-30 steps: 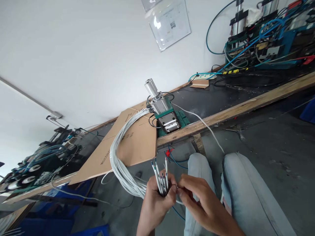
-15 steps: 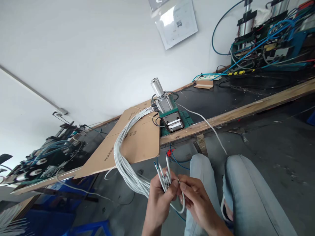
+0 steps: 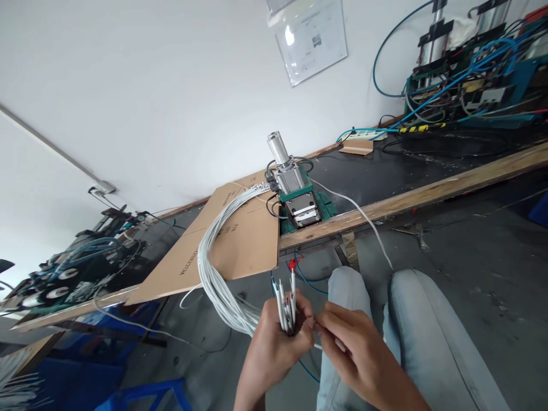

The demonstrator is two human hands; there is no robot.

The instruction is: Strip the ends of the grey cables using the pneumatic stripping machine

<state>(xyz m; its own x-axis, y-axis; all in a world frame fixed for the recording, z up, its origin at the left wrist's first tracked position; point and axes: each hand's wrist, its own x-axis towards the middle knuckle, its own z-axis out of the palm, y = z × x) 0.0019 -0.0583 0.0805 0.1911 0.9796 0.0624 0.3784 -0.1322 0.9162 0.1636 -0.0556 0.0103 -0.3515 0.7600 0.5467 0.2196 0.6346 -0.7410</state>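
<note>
Left hand (image 3: 282,338) wrapped round white cable ends (image 3: 281,308), in front of and below the green-based machine (image 3: 295,191)

Right hand (image 3: 357,345) in front of the machine too, thumb and index pressed together right beside the left thumb, can't tell what's between them; cable ends poke up out of the left fist, several with coloured cores; cable bundle (image 3: 209,268) arcs from the machine's left side over the cardboard (image 3: 246,245) and down to the left hand; clear plastic sleeve (image 3: 306,63) on the wall above the machine, printed sheet (image 3: 315,41) in it
</note>
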